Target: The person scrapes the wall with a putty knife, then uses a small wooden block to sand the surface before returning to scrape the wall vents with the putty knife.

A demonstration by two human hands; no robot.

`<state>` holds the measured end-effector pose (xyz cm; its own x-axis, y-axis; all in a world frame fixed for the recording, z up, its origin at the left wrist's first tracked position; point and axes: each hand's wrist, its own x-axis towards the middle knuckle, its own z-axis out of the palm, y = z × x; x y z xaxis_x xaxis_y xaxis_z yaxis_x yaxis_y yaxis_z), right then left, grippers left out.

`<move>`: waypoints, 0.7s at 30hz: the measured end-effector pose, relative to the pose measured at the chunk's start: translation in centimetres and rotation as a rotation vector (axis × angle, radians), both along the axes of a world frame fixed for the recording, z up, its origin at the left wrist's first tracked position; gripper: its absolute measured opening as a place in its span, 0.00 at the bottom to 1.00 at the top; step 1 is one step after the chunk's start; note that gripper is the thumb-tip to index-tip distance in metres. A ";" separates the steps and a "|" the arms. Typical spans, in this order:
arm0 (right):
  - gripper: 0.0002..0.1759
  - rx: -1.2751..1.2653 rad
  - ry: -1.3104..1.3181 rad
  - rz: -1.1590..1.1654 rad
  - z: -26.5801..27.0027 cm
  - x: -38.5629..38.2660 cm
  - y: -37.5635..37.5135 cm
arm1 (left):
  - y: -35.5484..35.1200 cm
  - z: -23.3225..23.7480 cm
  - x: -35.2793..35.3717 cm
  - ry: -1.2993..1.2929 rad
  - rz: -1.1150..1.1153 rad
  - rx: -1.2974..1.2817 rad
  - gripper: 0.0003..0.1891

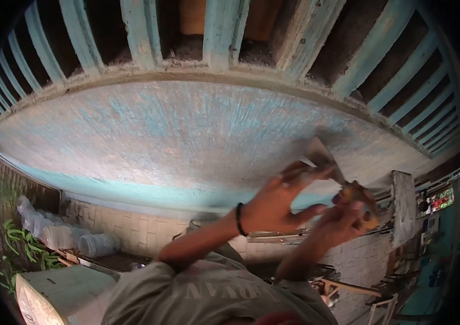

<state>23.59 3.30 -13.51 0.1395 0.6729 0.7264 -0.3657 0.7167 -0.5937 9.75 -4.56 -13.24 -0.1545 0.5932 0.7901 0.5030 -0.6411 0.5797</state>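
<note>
My right hand (343,222) is closed around the wooden handle (370,216) of a putty knife, whose broad metal blade (325,157) points up and left toward the wall. A dark beaded bracelet (240,219) circles the wrist of my left hand (276,197). The fingers of that hand reach to the face of the blade, while its thumb stands well apart from them. Right behind the blade is the wall (186,124), a rough greyish surface with worn patches of turquoise paint.
Turquoise slats (219,38) run along the wall's top edge. Clear plastic containers (97,245) stand at lower left near green leaves (18,244). A pale box-shaped thing (62,292) is below them. On the right, a weathered board (403,208) stands near wooden pieces (349,287).
</note>
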 end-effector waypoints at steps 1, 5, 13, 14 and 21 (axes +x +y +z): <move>0.25 0.022 -0.039 -0.054 1.0 0.1 -0.2 | -0.1 0.3 0.5 -0.076 -0.071 -0.052 0.41; 0.18 0.224 -0.219 -0.162 5.8 1.2 2.9 | 0.8 1.6 1.8 -0.173 -0.225 -0.079 0.43; 0.13 0.772 -0.507 -0.087 14.4 -1.2 5.0 | -4.7 0.9 -3.8 0.164 0.060 -0.126 0.27; 0.11 0.774 -0.600 -0.108 14.9 -1.3 5.0 | -5.5 1.0 -4.3 0.166 0.060 -0.135 0.27; 0.10 0.761 -0.863 -0.126 15.7 -5.2 1.4 | -8.9 1.3 -7.2 0.188 0.110 -0.187 0.26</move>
<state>18.42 4.72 2.16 -0.5653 0.0377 0.8240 0.0511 0.9986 -0.0106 2.52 -13.47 -11.93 -0.0875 0.7194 0.6891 0.6732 -0.4672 0.5732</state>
